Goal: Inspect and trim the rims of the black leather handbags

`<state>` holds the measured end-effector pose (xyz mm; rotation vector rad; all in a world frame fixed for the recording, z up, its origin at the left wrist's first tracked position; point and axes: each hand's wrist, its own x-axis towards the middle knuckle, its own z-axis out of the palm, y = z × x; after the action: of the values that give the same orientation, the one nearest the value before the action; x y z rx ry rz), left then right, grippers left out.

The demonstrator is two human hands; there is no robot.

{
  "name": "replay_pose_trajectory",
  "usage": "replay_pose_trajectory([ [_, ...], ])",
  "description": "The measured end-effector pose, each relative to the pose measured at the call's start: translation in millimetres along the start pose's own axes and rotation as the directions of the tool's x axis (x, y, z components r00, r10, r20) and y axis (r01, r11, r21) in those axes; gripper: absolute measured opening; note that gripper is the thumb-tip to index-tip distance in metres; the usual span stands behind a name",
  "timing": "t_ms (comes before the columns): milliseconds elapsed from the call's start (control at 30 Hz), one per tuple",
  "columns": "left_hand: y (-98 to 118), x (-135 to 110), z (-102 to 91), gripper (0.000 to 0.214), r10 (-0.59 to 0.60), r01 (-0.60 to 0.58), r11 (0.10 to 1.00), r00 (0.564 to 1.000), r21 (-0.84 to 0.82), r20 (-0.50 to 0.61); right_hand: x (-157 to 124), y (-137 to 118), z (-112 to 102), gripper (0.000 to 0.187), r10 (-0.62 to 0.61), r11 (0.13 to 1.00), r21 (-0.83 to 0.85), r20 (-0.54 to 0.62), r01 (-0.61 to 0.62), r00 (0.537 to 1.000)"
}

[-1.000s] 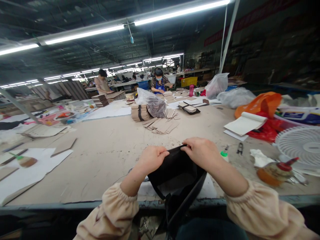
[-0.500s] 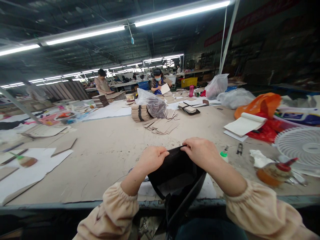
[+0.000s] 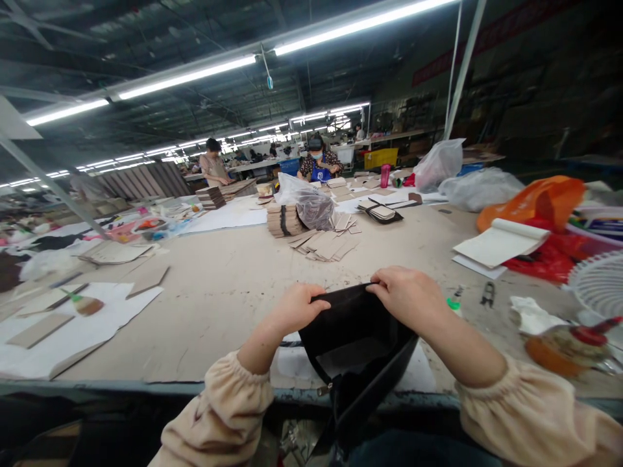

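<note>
A black bag with a zipper pull at its near left side gapes toward me at the table's front edge. My left hand pinches the left part of its far rim between thumb and fingers. On the same rim, further right, my right hand has its thumb and fingers closed on the black material. Between the two hands the rim runs nearly straight, and the inside of the bag is dark. White paper lies partly hidden under the bag.
Right of my hands lie a green-capped bottle, black snips, a glue bottle and a white fan. Ahead are a plastic bag and scattered board pieces. Another glue bottle lies left. Co-workers are beyond.
My view has turned a little left, so the table's things sit further right. My hands are slightly further apart on the bag's rim. The co-worker ahead no longer shows a raised pale panel.
</note>
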<state>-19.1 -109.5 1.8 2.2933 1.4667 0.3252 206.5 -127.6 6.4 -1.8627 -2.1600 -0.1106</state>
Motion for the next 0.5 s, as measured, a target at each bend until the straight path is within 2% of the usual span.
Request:
replay_pose_trajectory([
  [133, 4, -1, 7.5, 0.022, -0.036, 0.04, 0.996, 0.998, 0.078, -0.056, 0, -2, -1, 0.024, 0.007, 1.0, -0.001, 0.002, -0.007, 1.0],
  [333, 9, -2, 18.9, 0.034, -0.106, 0.147, 0.963, 0.977, 0.226, -0.185, 3, -2, 3, 0.024, 0.006, 1.0, -0.003, 0.008, -0.006, 1.0],
  [500, 6, 0, 19.1, 0.036, -0.086, 0.115, 0.977, 0.984, 0.181, -0.158, 3, -2, 4, 0.025, 0.0, 1.0, -0.01, 0.006, 0.0, 1.0],
])
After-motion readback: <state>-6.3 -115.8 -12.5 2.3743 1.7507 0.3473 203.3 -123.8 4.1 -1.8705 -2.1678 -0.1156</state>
